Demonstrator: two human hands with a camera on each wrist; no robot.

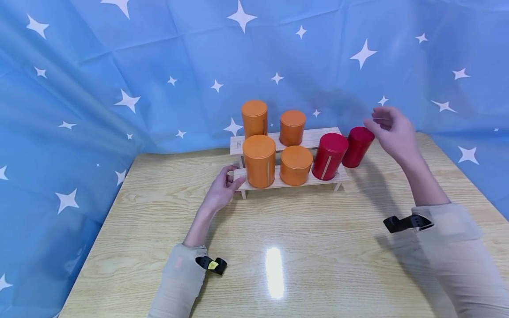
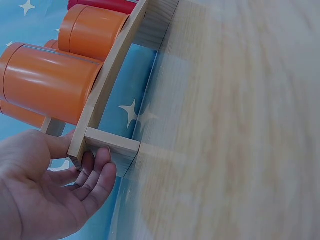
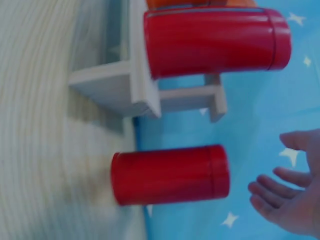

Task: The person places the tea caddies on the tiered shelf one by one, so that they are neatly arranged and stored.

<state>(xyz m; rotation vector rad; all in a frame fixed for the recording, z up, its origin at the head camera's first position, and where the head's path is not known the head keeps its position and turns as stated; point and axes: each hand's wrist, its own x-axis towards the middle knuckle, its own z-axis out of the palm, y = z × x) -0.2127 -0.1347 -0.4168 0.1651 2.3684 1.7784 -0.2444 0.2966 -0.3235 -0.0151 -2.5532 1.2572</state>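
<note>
A two-tier wooden shelf (image 1: 235, 146) stands at the back of the table. My left hand (image 1: 218, 191) grips the left end of its lower board, thumb on top and fingers curled beneath, as the left wrist view shows. My right hand (image 1: 397, 134) is in the air just above and right of a red canister (image 1: 358, 148), with nothing in its loosely bent fingers. That canister stands upright on the table by the shelf's right end. Another red canister (image 1: 329, 157) is on the lower board's right, beside a short orange canister (image 1: 296, 166) and a taller orange canister (image 1: 259, 161).
On the upper board stand a tall orange canister (image 1: 254, 118) at left and a shorter orange canister (image 1: 292, 128) nearer the middle. A blue curtain (image 1: 191, 106) with white stars hangs behind the wooden table (image 1: 310, 238). Both sleeves carry a black strap at the wrist.
</note>
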